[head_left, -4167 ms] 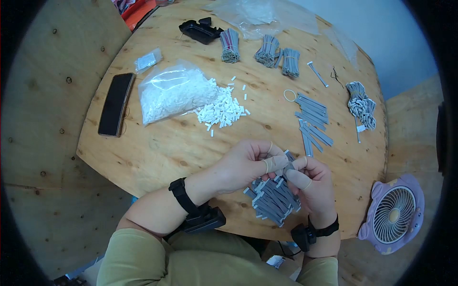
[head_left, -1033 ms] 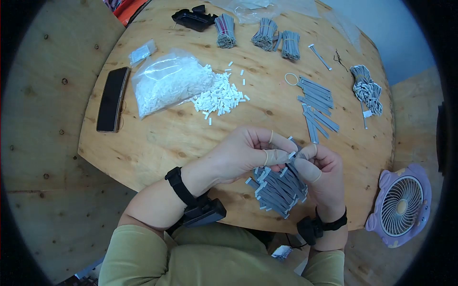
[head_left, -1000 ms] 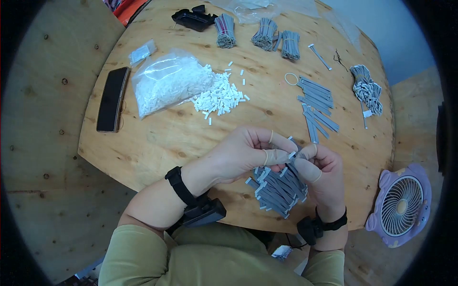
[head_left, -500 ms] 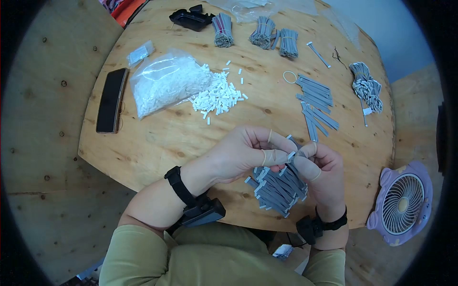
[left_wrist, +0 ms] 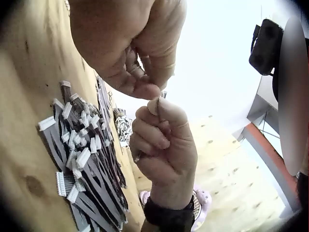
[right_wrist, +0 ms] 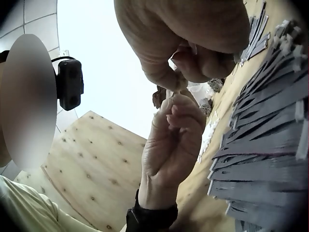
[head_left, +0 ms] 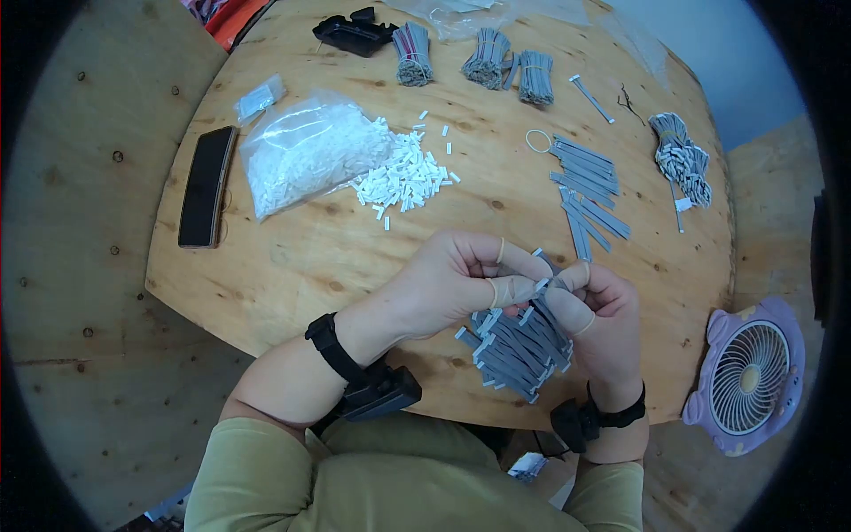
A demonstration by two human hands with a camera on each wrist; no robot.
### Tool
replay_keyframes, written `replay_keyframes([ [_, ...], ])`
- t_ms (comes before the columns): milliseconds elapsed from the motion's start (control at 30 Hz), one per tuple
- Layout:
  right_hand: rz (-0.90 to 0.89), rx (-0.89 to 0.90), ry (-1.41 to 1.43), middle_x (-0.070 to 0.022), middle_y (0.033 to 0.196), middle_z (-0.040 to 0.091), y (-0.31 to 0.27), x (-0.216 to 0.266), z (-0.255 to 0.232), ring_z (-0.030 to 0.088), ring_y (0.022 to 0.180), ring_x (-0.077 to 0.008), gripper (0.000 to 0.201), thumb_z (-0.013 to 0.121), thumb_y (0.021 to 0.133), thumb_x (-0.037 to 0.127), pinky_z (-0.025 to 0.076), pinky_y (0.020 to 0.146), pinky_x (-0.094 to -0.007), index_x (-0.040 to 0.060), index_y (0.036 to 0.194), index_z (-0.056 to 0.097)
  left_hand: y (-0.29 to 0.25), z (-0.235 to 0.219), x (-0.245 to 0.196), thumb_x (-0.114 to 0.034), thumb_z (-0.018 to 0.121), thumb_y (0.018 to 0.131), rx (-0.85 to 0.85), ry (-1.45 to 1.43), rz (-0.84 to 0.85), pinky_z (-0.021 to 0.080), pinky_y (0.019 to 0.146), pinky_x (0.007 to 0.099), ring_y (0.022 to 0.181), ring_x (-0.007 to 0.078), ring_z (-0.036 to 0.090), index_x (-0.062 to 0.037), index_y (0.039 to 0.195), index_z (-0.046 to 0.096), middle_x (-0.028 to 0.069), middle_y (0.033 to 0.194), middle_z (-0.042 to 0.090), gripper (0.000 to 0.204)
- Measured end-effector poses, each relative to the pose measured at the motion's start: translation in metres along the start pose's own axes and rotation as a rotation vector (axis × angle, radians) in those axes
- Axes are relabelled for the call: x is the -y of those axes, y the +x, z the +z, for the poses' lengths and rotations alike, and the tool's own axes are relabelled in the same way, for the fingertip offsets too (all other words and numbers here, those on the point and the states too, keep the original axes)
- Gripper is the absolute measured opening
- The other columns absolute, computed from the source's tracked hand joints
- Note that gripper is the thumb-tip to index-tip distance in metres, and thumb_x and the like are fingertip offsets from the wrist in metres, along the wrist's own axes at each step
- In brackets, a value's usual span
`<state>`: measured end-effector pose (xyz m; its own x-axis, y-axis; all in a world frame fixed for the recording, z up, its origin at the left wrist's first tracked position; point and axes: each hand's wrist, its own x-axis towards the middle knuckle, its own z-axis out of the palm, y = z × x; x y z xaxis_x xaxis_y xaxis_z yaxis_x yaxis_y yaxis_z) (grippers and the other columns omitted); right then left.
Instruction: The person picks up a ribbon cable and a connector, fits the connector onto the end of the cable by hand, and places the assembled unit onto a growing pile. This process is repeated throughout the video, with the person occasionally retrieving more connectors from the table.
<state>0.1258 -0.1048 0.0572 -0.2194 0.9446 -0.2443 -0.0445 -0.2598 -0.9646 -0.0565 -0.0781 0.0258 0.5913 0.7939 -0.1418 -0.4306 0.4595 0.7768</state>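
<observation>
- The left hand (head_left: 452, 288) and the right hand (head_left: 594, 319) meet fingertip to fingertip above the near edge of the round wooden desk (head_left: 292, 257); between them they pinch one grey ribbon cable (head_left: 548, 285) with a small white connector at its end, both hands closed on it with fingers curled.
- The cable sits right at the fingertips, raised off the desk, probably so that its end can be worked on close up; thumb and forefinger tips wear thin finger cots, likely for grip.
- Directly below the hands lies a pile of grey cables (head_left: 514, 350) already carrying white ends, close to the near edge, within easy drop.
- Plain grey strips (head_left: 589, 199) lie fanned out toward the right edge, with a rubber band (head_left: 537, 141) beside them.
- A clear bag of white connectors (head_left: 306, 155) spills a loose heap (head_left: 403, 182) toward the desk's middle.
- Tied bundles (head_left: 483, 60) stand along the far edge; a phone (head_left: 206, 186) lies at the left edge.
- A small fan (head_left: 749, 377) stands off the desk at the right.
</observation>
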Motion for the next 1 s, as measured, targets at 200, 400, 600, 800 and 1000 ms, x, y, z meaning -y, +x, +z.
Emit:
replay_keyframes([
  [200,-0.004,-0.004,0.023,0.0000,0.070,0.057,-0.0005,-0.0004,0.0043,0.050,0.061,-0.0030,0.008,0.060,0.076,0.007,0.040,0.055,-0.0172,0.0009,0.079,0.056,0.0001,-0.0001,0.0007,-0.004,0.059,0.077,-0.018,0.071,0.025,0.048,0.063,0.0207,0.069,0.0091,0.057,0.0011,0.095,0.059,0.0073,0.083,0.062,0.019],
  [400,0.016,0.002,0.072,-0.0010,0.073,0.058,0.0009,-0.0019,0.0043,0.052,0.064,-0.0037,0.007,0.059,0.077,0.006,0.042,0.059,-0.0182,0.0009,0.080,0.056,0.0005,-0.0007,0.0008,-0.004,0.059,0.078,-0.014,0.055,0.011,0.049,0.063,0.0211,0.070,0.0095,0.058,0.0003,0.095,0.059,0.0076,0.084,0.062,0.018],
  [600,0.017,0.013,0.084,-0.0022,0.075,0.059,0.0018,-0.0016,0.0058,0.053,0.066,-0.0045,0.006,0.056,0.079,0.005,0.042,0.060,-0.0187,0.0003,0.082,0.055,0.0017,-0.0008,0.0036,-0.004,0.058,0.078,-0.020,0.042,0.019,0.050,0.064,0.0218,0.071,0.0106,0.059,0.0001,0.096,0.058,0.0089,0.085,0.061,0.019],
  [800,-0.001,0.031,0.107,-0.0035,0.077,0.059,0.0023,-0.0017,0.0071,0.054,0.069,-0.0058,0.006,0.054,0.080,0.004,0.043,0.063,-0.0194,0.0001,0.084,0.054,0.0016,-0.0005,0.0041,-0.004,0.058,0.078,-0.022,0.020,0.010,0.050,0.063,0.0217,0.071,0.0105,0.058,0.0001,0.096,0.058,0.0088,0.085,0.061,0.019],
  [1000,-0.004,0.043,0.050,-0.0034,0.079,0.059,0.0017,-0.0016,0.0070,0.054,0.070,-0.0063,0.007,0.054,0.080,0.004,0.043,0.064,-0.0195,0.0000,0.085,0.054,0.0007,-0.0013,0.0009,-0.006,0.059,0.078,0.003,0.062,0.001,0.048,0.062,0.0200,0.068,0.0081,0.057,0.0000,0.096,0.059,0.0066,0.084,0.061,0.019],
])
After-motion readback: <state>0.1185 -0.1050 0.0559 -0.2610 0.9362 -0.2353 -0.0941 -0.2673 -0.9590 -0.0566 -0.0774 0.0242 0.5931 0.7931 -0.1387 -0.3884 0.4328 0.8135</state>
